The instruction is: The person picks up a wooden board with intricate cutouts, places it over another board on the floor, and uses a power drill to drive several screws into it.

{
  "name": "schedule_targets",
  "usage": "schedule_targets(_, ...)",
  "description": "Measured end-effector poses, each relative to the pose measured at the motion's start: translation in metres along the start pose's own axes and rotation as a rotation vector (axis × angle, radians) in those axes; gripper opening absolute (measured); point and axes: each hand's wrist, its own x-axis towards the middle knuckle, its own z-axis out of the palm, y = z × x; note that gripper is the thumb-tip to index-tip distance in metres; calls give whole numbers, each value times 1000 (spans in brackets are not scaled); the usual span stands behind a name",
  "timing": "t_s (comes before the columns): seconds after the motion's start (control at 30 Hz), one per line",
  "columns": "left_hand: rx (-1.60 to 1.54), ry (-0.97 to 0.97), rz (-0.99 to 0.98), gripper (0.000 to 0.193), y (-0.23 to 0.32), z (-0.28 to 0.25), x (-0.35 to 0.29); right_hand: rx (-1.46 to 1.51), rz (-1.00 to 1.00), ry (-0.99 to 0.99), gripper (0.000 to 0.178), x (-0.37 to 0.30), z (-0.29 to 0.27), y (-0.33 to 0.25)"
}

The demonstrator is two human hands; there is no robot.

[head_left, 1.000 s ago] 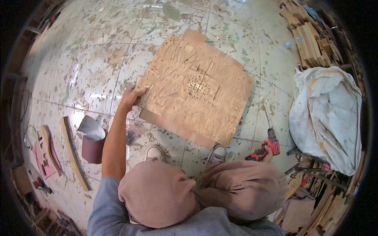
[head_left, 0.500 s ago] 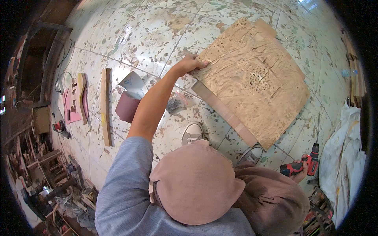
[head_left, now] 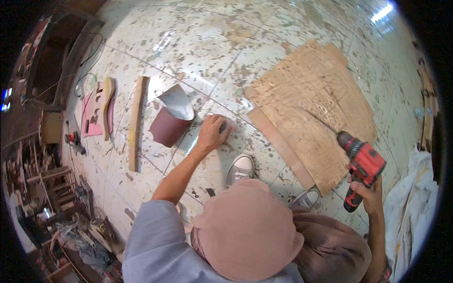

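My left hand is down at the floor, fingers and thumb closed around a small clear bag of dark pieces that look like screws; the fingers hide most of it. In my right hand is a red and black cordless drill, gripped by its handle. The drill's long thin bit points up and left, over the wooden board. That board lies on the floor, rough and grooved, with small holes and slots. Along its near left edge runs a flat, smooth wood strip.
Left of my left hand lie a curled maroon sandpaper sheet, a long wood strip, and cut wood templates on pink material. A red and black tool sits farther left. White sheeting and stacked planks line the right.
My left hand has let go of the board and moved down-left to the small bag. The drill in my right hand has been raised over the board's right side.
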Motion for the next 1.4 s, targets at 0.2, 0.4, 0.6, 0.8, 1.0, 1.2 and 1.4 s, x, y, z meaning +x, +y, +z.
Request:
schedule_targets(0.2, -277, 271, -624, 22, -35, -15, -12, -384, -254, -408, 57, 68, 126, -55)
schedule_targets(0.4, -361, 382, -654, 42, -71, -49, -46, -606, -704, -369, 52, 137, 289, 16)
schedule_targets(0.6, -420, 642, -605, 29, 1, -97, 1, -942, -711, -35, 54, 123, 383, 67)
schedule_targets(0.8, -546, 260, -260, 31, 40, -47, 115, -926, -878, -2, 48, 128, 410, 94)
schedule_targets(1.0, -495, -18, -201, 47, 49, 33, 234, -988, -561, -677, 15, 189, 207, 34)
schedule_targets(1.2, -452, -241, -279, 61, 52, 76, 297, -897, -38, 256, 36, 151, -74, 42)
schedule_targets(1.4, -594, -450, -469, 71, 76, 112, 336, 9, 718, 620, 65, 92, -141, 142)
